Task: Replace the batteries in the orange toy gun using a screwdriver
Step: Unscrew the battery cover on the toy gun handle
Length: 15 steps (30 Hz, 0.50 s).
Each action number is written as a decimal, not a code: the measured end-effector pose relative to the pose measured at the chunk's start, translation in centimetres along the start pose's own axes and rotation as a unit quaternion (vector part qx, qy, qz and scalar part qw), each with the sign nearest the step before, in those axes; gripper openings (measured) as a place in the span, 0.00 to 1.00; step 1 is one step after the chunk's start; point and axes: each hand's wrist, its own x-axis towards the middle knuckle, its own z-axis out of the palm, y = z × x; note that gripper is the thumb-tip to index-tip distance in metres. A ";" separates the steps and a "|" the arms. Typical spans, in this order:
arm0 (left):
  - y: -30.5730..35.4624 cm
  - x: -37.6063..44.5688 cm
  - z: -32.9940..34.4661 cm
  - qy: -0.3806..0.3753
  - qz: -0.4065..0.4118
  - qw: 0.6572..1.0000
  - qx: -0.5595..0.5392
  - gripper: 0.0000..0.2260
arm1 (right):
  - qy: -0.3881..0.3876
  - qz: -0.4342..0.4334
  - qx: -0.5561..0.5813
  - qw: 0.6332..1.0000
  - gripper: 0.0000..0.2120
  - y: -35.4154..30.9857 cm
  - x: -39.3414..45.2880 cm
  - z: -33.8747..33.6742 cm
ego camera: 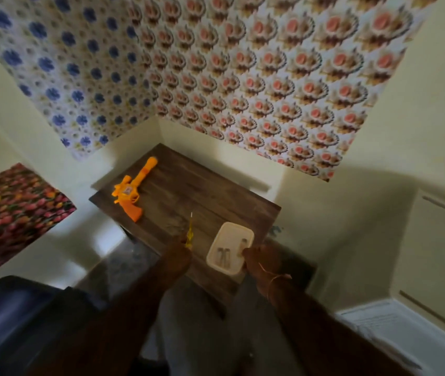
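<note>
— Where's the toy gun [131, 190] right now?

— Lying flat on the far left part of the small wooden table [210, 196], barrel aimed away toward the corner of the room, orange grip toward the person. Nobody is touching it; it sits well apart from both hands.

— And the screwdriver [189, 233]?

— In the left hand [179, 257]. The fingers are curled round its yellow see-through handle at the near edge of the table, and the thin shaft points up and away, roughly toward the gun.

— What about the other hand?

— The right hand [260, 257] grips the near right corner of a shallow pale plastic tray [215, 260], thumb over the rim. A thin bangle [275, 280] circles that wrist.

— Anything in the tray?

— 3 small batteries [225, 255], as best I can make out: 2 lying side by side near the middle, 1 closer to the thumb. The picture is soft there, so I can't read any markings.

— How does the tray sit?

— On the near right part of the table, just beside the screwdriver hand, with bare wood between it and the gun.

— And around the table?

— It is pushed into a cream corner. Patterned paper [270, 77] hangs on the walls above, blue flowers to the left, pink ones to the right.
</note>
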 end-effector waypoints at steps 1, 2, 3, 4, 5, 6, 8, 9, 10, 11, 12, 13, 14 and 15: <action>-0.5 0.7 0.0 0.008 0.001 1.000 0.012 0.07 | -0.006 0.006 -0.006 1.000 0.15 0.2 0.6 0.9; -0.9 1.7 -0.2 0.017 -0.014 0.999 0.025 0.07 | -0.011 0.007 -0.011 1.000 0.15 0.2 1.3 1.7; -1.4 2.7 -0.6 0.023 -0.020 0.998 0.046 0.06 | -0.009 0.000 -0.016 1.000 0.14 0.3 2.0 2.4; -1.5 3.4 -0.8 0.020 -0.036 0.998 0.048 0.07 | -0.002 -0.006 -0.028 1.000 0.13 0.4 2.6 3.0; -1.7 5.1 -1.1 0.013 -0.043 0.998 0.036 0.07 | 0.003 -0.008 -0.041 0.999 0.12 0.3 3.8 3.8; -1.6 5.6 -1.4 0.006 -0.051 0.998 0.032 0.07 | 0.004 -0.008 -0.049 0.999 0.11 0.0 4.1 4.1; -1.6 7.5 -1.8 0.014 -0.055 0.997 0.052 0.06 | -0.003 0.003 -0.065 0.998 0.09 -0.5 5.5 5.0; -1.5 8.4 -2.0 0.024 -0.057 0.996 0.071 0.08 | -0.010 -0.001 -0.073 0.997 0.10 -0.7 5.9 5.2; -1.0 9.5 -2.1 0.024 -0.066 0.994 0.087 0.10 | -0.026 -0.007 -0.083 0.996 0.12 -0.9 6.9 5.9; -0.8 10.3 -2.1 0.020 -0.063 0.993 0.101 0.13 | -0.040 -0.019 -0.096 0.994 0.15 -0.8 7.8 6.5; -0.8 11.4 -2.1 0.018 -0.063 0.991 0.118 0.15 | -0.051 -0.025 -0.109 0.992 0.18 -0.9 8.5 7.0; -0.8 12.3 -2.1 0.018 -0.059 0.987 0.146 0.16 | -0.054 -0.020 -0.112 0.992 0.19 -1.2 9.1 7.6; -0.6 12.8 -2.2 0.019 -0.065 0.982 0.175 0.16 | -0.052 -0.009 -0.102 0.993 0.20 -1.4 9.6 8.1; -0.5 13.5 -2.1 0.017 -0.067 0.979 0.194 0.14 | -0.049 0.003 -0.091 0.995 0.19 -1.3 10.3 8.9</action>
